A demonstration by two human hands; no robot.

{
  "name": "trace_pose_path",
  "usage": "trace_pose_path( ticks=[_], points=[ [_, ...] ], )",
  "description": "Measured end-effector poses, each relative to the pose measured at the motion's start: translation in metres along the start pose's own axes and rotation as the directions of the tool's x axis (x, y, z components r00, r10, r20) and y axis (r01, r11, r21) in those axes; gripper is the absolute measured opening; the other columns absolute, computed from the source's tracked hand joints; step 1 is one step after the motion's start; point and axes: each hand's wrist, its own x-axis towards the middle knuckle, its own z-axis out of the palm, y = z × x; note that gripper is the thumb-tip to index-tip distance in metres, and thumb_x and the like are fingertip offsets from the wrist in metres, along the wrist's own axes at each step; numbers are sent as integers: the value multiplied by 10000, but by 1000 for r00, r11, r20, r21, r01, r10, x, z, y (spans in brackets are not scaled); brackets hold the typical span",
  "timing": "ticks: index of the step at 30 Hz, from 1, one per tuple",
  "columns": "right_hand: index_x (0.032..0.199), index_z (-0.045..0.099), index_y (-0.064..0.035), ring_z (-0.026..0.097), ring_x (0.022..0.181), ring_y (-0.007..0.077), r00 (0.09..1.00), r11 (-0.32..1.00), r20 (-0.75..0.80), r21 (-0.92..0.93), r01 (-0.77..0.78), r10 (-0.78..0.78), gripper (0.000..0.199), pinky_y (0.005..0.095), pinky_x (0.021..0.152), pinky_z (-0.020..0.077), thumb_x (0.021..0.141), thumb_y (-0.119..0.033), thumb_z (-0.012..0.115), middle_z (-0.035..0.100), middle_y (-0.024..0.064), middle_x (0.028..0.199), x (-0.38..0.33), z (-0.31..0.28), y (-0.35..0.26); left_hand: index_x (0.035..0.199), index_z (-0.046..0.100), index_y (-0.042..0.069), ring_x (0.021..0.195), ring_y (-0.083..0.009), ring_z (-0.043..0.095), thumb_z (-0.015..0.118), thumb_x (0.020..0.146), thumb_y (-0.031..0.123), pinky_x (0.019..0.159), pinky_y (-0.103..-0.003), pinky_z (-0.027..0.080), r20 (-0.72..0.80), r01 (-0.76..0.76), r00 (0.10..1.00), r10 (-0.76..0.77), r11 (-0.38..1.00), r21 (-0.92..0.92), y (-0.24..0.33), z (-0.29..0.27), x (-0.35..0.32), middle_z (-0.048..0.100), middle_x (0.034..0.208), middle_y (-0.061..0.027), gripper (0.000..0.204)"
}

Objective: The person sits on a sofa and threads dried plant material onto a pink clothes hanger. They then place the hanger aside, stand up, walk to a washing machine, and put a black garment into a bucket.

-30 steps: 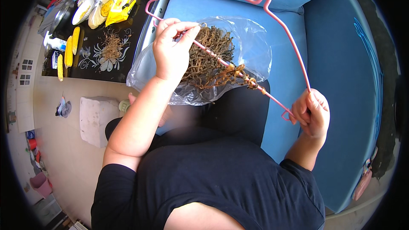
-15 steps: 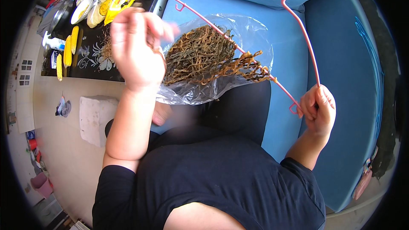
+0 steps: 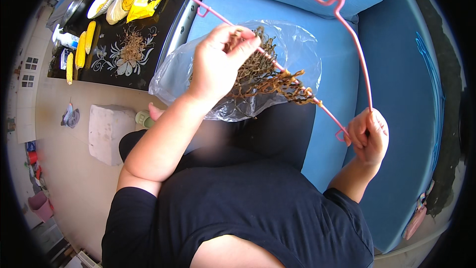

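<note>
Clock is being read about the view's centre. Left hand (image 3: 214, 67), just short of 12: thumb and fingers are sitting close together at the lower bar of a pink hanger (image 3: 340, 0); what they are pinching, cannot tell. Right hand (image 3: 369, 136), at 3, is gripping the hanger's near corner, fingers curled tight.

Brown dried strands (image 3: 255, 74) are lying heaped between 12 and 1, in a clear plastic bag (image 3: 303, 54) that is spreading over black-clad legs (image 3: 285, 139) and blue sofa (image 3: 329, 54); some are draping round the bar between the hands.

Dark floral surface (image 3: 111, 34), at 10: brown fibres (image 3: 132, 44) are lying loose in a tangle. Three yellow cobs (image 3: 81, 52) are lying farther out, a white bottle (image 3: 67, 38) beside them. Toward 11, a white bowl (image 3: 100, 5) and a yellow packet (image 3: 148, 2) are sitting near each other.

Room: a pale block (image 3: 110, 134) is standing on light floor (image 3: 64, 168) at 9; a pink bin (image 3: 40, 206) is standing well beyond, at 8.
</note>
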Motion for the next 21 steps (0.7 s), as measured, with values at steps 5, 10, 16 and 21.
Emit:
trace_pose_path(
  ticks=[5,10,16,21],
  points=[
    [665,448,-45,279,354,62,998,1000,-60,1,-21,21,289,232,372,343,918,-178,407,332,-13,443,0,3,2,995,473,33,761,-96,506,471,898,60,720,-221,423,-169,-316,946,278,910,-270,24,-12,14,570,889,-60,101],
    [674,443,-46,280,350,63,998,999,-68,43,1,2,277,230,370,347,919,-163,388,341,-8,449,1,-1,-1,1037,369,31,633,-108,491,344,957,157,621,-226,445,36,-201,971,236,887,-415,21,-25,10,508,722,-73,150],
    [685,440,-43,281,350,65,1000,996,-15,89,10,-8,268,233,370,349,921,-154,378,338,-6,447,1,-1,-2,867,592,29,614,-36,429,734,704,139,565,-187,399,100,130,981,-164,952,277,-13,4,-7,551,711,25,242],
    [681,436,-44,282,348,67,1000,996,7,90,14,-14,271,235,369,351,921,-156,377,332,-5,445,1,-1,-3,858,593,14,632,-35,458,707,725,111,586,-189,410,158,124,971,-181,941,314,-8,5,-6,577,732,14,200]
  ],
)
